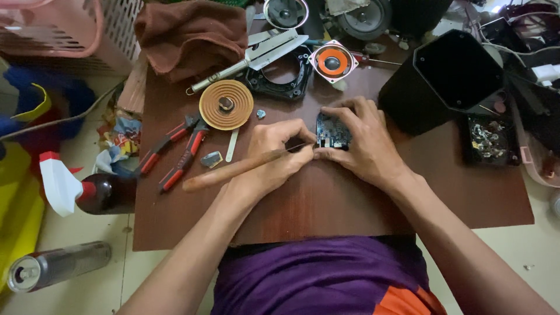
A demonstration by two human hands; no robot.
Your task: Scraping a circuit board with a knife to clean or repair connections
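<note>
Your right hand (364, 143) pins a small dark circuit board (332, 131) mid-surface, fingers clamped; your left hand (280, 154) grips a wooden-handled tool (233, 170), perhaps a brush, needing a steady tip

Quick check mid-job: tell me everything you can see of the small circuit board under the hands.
The circuit board is small, dark blue-black and roughly square, dotted with tiny components. It lies flat on the brown table, just left of a black speaker housing. The right hand arches over it, fingers at its top edge and thumb at its lower edge. The left hand holds a wooden-handled tool whose thin tip meets the board's left side. Much of it is hidden.
</note>
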